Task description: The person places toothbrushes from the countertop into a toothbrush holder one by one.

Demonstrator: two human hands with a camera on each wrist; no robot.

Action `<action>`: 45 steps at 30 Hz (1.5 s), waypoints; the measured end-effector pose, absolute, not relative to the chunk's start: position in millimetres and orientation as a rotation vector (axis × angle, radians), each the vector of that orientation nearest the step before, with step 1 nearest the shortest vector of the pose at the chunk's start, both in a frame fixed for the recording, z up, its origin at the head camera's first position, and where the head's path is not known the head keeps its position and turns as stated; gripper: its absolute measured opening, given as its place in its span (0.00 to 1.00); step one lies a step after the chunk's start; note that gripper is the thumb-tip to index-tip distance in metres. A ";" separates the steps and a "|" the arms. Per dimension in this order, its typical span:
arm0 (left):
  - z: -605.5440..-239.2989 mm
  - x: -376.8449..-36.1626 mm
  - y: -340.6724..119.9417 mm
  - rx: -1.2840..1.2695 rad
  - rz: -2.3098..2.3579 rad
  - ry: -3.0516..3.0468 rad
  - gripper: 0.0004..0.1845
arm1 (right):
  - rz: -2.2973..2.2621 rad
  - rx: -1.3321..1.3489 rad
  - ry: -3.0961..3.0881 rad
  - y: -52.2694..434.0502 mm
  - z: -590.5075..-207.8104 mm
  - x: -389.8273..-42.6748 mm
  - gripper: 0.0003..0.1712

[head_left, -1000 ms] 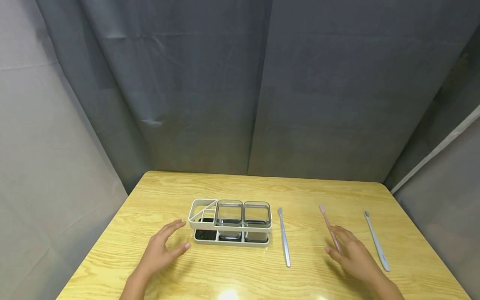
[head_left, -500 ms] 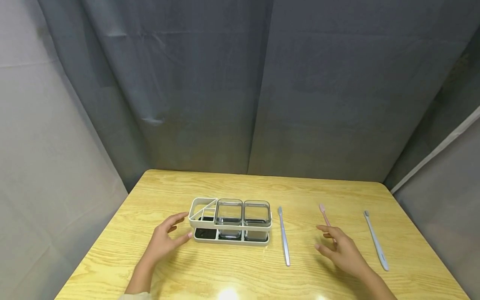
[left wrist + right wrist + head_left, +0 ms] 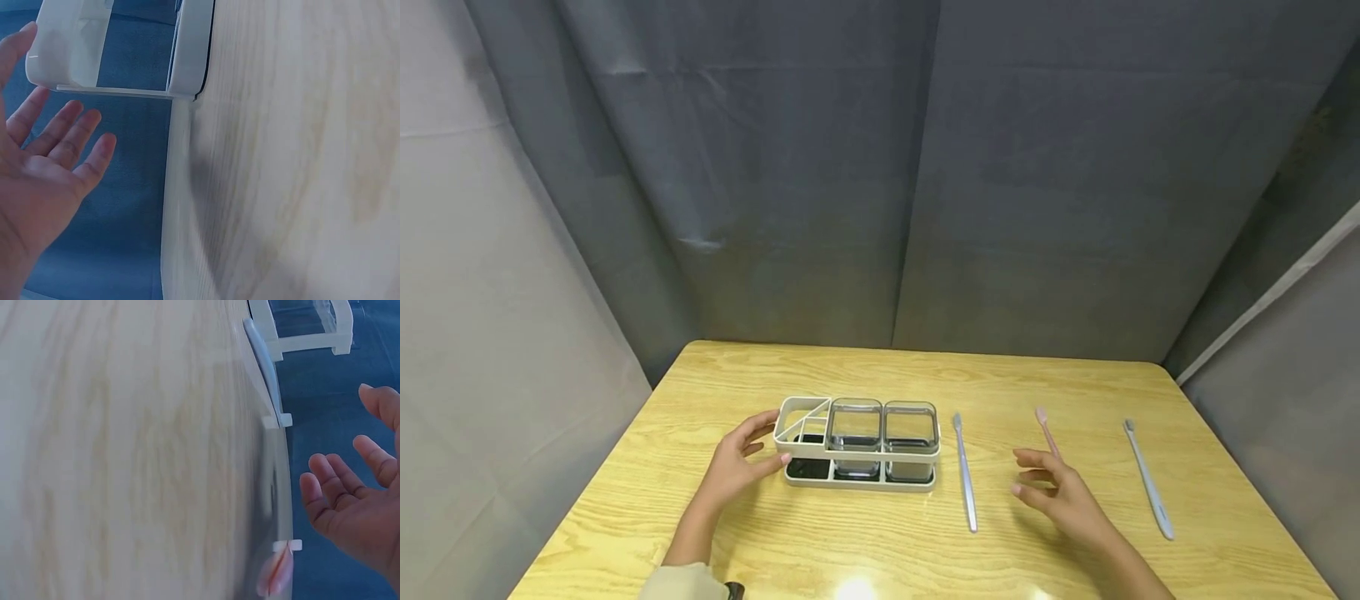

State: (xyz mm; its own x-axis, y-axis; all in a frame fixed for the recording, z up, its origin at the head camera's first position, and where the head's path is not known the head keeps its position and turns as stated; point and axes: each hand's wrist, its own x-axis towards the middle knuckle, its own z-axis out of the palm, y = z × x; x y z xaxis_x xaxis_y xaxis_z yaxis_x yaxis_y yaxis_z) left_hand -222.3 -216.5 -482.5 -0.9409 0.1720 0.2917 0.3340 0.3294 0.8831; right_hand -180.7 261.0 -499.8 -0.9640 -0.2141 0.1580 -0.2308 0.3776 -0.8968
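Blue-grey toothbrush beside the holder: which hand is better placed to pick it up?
Probably the right hand. It hovers open just right of the blue-grey toothbrush, nothing between them. The left hand is at the holder's far left end, with the holder in its way.

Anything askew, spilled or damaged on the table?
Nothing stands out. The holder stands upright with both clear cups seated; three toothbrushes lie flat and apart on the table. No spill or damage shows.

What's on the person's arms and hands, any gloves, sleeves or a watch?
Both hands are bare, no gloves or rings visible. The left hand has a pale cream sleeve cuff at the forearm, with a dark band beside it, perhaps a watch. The right hand shows a bare forearm.
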 end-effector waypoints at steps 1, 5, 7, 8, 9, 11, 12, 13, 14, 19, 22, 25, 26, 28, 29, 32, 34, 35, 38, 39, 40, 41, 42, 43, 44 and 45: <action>-482.3 -223.6 -216.2 -0.475 -1.694 -2.433 0.35 | 1.728 0.401 -2.593 259.7 -500.2 -180.9 0.31; -482.5 -228.5 -214.8 -0.493 -1.791 -2.403 0.38 | 1.860 0.341 -2.563 253.9 -502.0 -181.8 0.31; -483.6 -231.1 -213.9 -0.497 -1.846 -2.387 0.39 | 1.921 0.317 -2.543 251.4 -502.8 -182.5 0.31; -484.0 -232.2 -213.5 -0.499 -1.872 -2.380 0.40 | 1.942 0.324 -2.530 250.3 -503.4 -183.0 0.31; -484.5 -233.3 -213.3 -0.503 -1.896 -2.372 0.40 | 1.963 0.330 -2.520 249.4 -503.9 -183.4 0.31; -485.5 -235.3 -213.0 -0.507 -1.932 -2.368 0.41 | 1.986 0.360 -2.511 248.0 -505.4 -184.3 0.32; -485.6 -236.0 -212.9 -0.515 -1.942 -2.367 0.41 | 1.997 0.374 -2.507 247.5 -506.1 -184.8 0.32; -485.6 -236.6 -212.6 -0.522 -1.956 -2.363 0.41 | 2.009 0.392 -2.503 247.1 -506.8 -185.2 0.33; -485.6 -237.3 -212.3 -0.534 -1.972 -2.357 0.41 | 2.021 0.398 -2.501 246.7 -507.5 -185.5 0.33; -484.5 -239.8 -211.9 -0.582 -2.062 -2.308 0.42 | 2.102 0.452 -2.465 243.3 -509.9 -188.5 0.34; -484.2 -241.9 -211.5 -0.595 -2.097 -2.290 0.41 | 2.118 0.466 -2.467 240.6 -510.6 -190.8 0.35; -484.5 -244.4 -211.6 -0.611 -2.128 -2.277 0.42 | 2.119 0.452 -2.491 238.9 -511.1 -192.4 0.36; -484.7 -245.4 -211.7 -0.618 -2.136 -2.273 0.42 | 2.124 0.441 -2.497 238.4 -510.9 -192.6 0.36; -485.4 -247.2 -212.3 -0.625 -2.161 -2.264 0.42 | 2.154 0.421 -2.500 237.5 -510.9 -193.3 0.36; -485.7 -248.3 -212.6 -0.628 -2.172 -2.262 0.43 | 2.166 0.406 -2.498 237.0 -510.9 -193.7 0.36; -487.0 -251.1 -213.5 -0.630 -2.198 -2.251 0.43 | 2.207 0.365 -2.488 234.9 -510.5 -195.1 0.37; -487.7 -252.1 -214.4 -0.620 -2.211 -2.247 0.42 | 2.226 0.358 -2.479 233.2 -510.7 -196.6 0.37; -487.9 -252.2 -214.9 -0.617 -2.214 -2.246 0.42 | 2.233 0.359 -2.477 232.3 -510.8 -197.3 0.38; -487.1 -252.7 -215.4 -0.603 -2.213 -2.256 0.42 | 2.266 0.352 -2.465 230.6 -511.3 -199.6 0.38; -486.9 -252.7 -215.4 -0.602 -2.213 -2.261 0.42 | 2.276 0.353 -2.461 230.1 -511.5 -200.4 0.38; -486.9 -252.6 -215.5 -0.600 -2.212 -2.266 0.42 | 2.286 0.358 -2.457 229.3 -512.1 -201.6 0.38; -486.8 -252.4 -215.6 -0.599 -2.209 -2.269 0.42 | 2.295 0.357 -2.457 228.5 -512.5 -202.7 0.39; -486.7 -252.2 -215.6 -0.593 -2.207 -2.272 0.42 | 2.296 0.374 -2.455 227.8 -513.2 -204.0 0.39; -486.7 -252.1 -215.5 -0.587 -2.204 -2.276 0.42 | 2.299 0.388 -2.455 227.1 -513.9 -205.3 0.39; -486.8 -252.1 -215.4 -0.587 -2.206 -2.275 0.42 | 2.297 0.405 -2.457 226.3 -514.6 -206.4 0.40; -486.8 -252.1 -215.2 -0.589 -2.205 -2.274 0.42 | 2.291 0.425 -2.457 225.5 -515.6 -207.7 0.40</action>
